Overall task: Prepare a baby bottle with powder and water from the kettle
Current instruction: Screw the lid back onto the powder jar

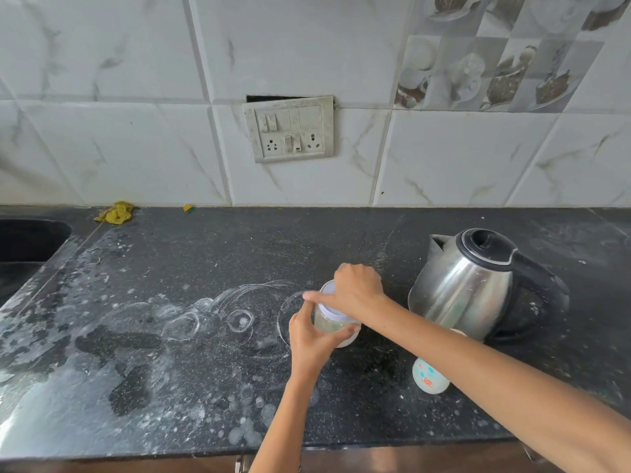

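A clear powder jar (336,327) with a white lid (328,295) stands on the black counter (205,336) near the middle. My left hand (312,336) grips the jar's body from the near side. From above, my right hand (355,290) grips the lid. A steel kettle (467,288) with a black lid and handle stands just right of the jar. The baby bottle (429,378), white with pale blue print, sits in front of the kettle, partly hidden under my right forearm.
The counter is streaked with white rings and powder marks. A black sink (27,244) lies at the far left. A yellow cloth (115,212) and a small yellow-green scrap (188,208) lie against the tiled wall. A switch and socket plate (290,129) hangs on the wall.
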Demonstrator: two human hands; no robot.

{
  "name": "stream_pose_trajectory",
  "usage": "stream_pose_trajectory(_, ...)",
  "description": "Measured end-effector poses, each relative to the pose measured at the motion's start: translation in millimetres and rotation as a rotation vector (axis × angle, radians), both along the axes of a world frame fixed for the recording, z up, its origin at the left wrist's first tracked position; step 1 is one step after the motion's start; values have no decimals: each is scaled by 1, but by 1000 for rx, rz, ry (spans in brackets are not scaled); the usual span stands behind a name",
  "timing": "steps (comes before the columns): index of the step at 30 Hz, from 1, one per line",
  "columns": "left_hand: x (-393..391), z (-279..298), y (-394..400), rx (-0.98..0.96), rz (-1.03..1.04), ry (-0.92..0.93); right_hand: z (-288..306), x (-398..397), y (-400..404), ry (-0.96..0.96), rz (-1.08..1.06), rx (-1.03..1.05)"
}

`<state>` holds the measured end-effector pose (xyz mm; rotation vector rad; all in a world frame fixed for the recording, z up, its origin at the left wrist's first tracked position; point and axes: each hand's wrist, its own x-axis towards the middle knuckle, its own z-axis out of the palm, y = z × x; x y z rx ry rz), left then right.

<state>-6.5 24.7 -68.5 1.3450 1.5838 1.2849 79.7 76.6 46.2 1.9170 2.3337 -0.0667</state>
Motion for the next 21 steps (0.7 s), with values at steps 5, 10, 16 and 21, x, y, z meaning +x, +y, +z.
stream_pose_trajectory(5,0,-3,1,-8,17,13,21,24,3,1,-82,-116)
stream_pose_trajectory(10,-1,-2,1,-14,16,-4,17,35,-1,92,373,-275)
stream_pose_trajectory(16,0,-3,0,-37,11,7,29,16,1,80,128,-124)
stream_pose_trajectory(21,0,0,1,-13,21,0,30,28,3,-43,279,-198)
